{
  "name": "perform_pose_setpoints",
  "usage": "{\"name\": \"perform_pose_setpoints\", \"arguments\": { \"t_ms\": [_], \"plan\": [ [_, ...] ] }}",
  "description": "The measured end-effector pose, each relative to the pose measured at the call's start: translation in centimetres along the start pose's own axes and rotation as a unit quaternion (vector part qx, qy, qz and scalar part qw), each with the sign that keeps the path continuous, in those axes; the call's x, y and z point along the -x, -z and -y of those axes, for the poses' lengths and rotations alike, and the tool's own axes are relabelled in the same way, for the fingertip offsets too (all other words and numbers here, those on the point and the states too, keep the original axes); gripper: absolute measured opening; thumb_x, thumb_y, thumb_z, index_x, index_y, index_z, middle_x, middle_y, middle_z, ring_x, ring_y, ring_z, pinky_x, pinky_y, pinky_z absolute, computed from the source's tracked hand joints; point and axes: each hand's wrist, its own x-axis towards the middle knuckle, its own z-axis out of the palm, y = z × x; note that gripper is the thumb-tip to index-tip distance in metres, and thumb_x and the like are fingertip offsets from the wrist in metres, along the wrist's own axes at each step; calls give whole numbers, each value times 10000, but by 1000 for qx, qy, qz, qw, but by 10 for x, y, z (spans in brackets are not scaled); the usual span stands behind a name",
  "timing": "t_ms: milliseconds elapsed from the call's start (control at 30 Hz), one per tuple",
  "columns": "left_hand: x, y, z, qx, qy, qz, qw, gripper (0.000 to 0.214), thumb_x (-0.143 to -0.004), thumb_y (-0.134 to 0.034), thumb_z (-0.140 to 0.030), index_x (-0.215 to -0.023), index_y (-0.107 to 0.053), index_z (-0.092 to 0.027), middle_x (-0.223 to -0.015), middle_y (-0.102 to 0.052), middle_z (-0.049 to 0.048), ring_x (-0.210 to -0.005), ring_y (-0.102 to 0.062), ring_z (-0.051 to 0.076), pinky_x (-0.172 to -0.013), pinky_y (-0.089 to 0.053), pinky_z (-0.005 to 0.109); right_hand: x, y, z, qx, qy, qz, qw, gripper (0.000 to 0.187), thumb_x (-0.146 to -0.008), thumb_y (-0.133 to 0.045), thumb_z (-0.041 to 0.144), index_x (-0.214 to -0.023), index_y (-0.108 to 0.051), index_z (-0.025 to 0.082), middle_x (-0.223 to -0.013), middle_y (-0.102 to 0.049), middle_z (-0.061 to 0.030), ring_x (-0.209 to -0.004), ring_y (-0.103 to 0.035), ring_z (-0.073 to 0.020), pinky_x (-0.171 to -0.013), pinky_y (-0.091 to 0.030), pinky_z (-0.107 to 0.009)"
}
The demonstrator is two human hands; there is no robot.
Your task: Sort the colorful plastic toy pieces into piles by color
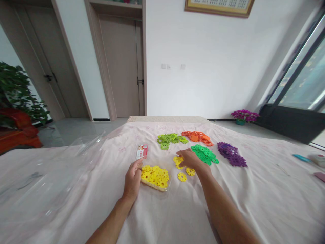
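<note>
My left hand [133, 178] grips the left side of a clear plastic box [162, 188], which stands on the cloth and is filled with yellow flower-shaped discs [155, 175]. To the right of the box, my right hand [189, 159] reaches over a few loose yellow discs [177, 162]. Its thumb and fingers are apart around these discs, and no disc is seen lifted. Two more yellow discs lie by its wrist, one yellow disc [182, 177] nearer to me. A pile of green discs [204, 154] touches the view just beyond the right wrist.
Piles of lime-green pieces [169, 138], orange pieces [196, 137] and purple pieces [231, 154] lie farther back. A box lid with a label [142, 151] is behind the left hand. Clear plastic sheeting [50, 189] spreads at left. A blue object [301, 158] lies at far right.
</note>
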Motion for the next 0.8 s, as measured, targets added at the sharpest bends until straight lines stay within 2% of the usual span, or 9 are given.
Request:
{"name": "perform_pose_setpoints", "arguments": {
  "t_ms": [233,433,600,700,800],
  "plan": [
    [1,0,1,4,-3,2,1000,506,-765,-433,-97,-1225,-628,-175,-1305,-627,82,-1222,-576,216,-1080,-417,389,-4,-3,3,-23,41,-23,999,471,-627,-773,234,-1094,-718,200,-983,-720,-59,-988,-580,-253,-839,-411,-299],
    [1,0,-1,-3,-6,4,1000,507,-770,-425,-94,-1233,-622,-163,-1275,-645,90,-1230,-570,212,-1079,-420,387,-7,-8,7,-99,23,-1,995,308,-690,-693,201,-994,-744,196,-962,-730,-39,-872,-632,-194,-712,-427,-246],
    [1,1,-2,-11,-6,7,1000,509,-781,-409,-99,-1244,-613,-155,-1284,-637,95,-1241,-560,209,-1081,-418,386,-5,-11,18,-123,32,6,992,285,-698,-683,250,-973,-747,210,-934,-730,-26,-830,-639,-177,-666,-410,-235],
    [1,1,-4,-15,-10,6,1000,510,-779,-407,-97,-1239,-618,-161,-1293,-632,91,-1235,-562,210,-1079,-419,389,-4,-13,22,-136,9,-6,991,288,-665,-693,217,-946,-751,207,-927,-729,-27,-819,-637,-174,-653,-403,-232],
    [1,1,-5,-16,-12,3,1000,511,-773,-415,-94,-1234,-624,-165,-1279,-641,85,-1210,-579,208,-1077,-419,389,-5,-12,20,-158,-11,-34,987,207,-654,-689,187,-852,-748,191,-839,-722,-21,-759,-625,-162,-622,-388,-230]
  ]
}}
